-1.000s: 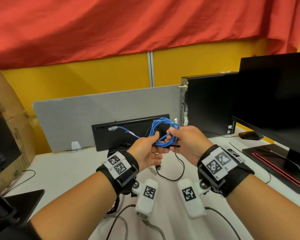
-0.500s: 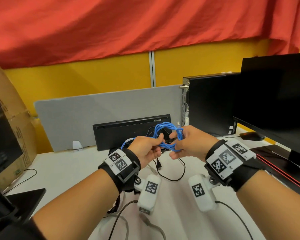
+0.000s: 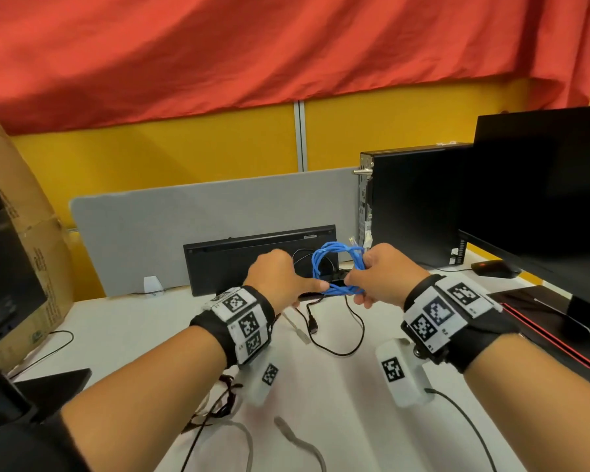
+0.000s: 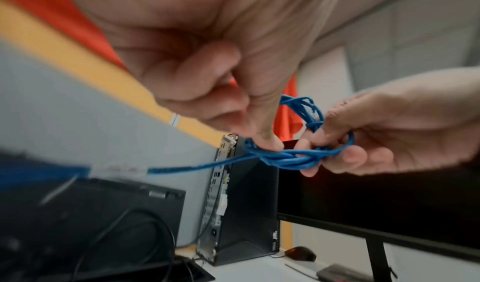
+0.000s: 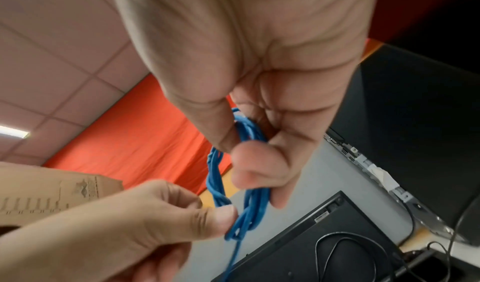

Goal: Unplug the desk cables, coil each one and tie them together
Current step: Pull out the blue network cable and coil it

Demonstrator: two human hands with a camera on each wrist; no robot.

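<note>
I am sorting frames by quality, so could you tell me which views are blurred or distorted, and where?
Head view: sharp, though wide-angle bending curves the grey divider; blue cable crisp. Left wrist view: heavy motion blur at lower left, smearing the cable's loose end; left hand soft. Right wrist view: right hand mildly blurred, background tilted.

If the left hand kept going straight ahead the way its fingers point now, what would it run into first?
Most likely the right hand. The left hand points rightward along the blue cable coil it pinches, and the right hand's fingers grip that coil just beyond. Depth looks about matched in the wrist views.
</note>
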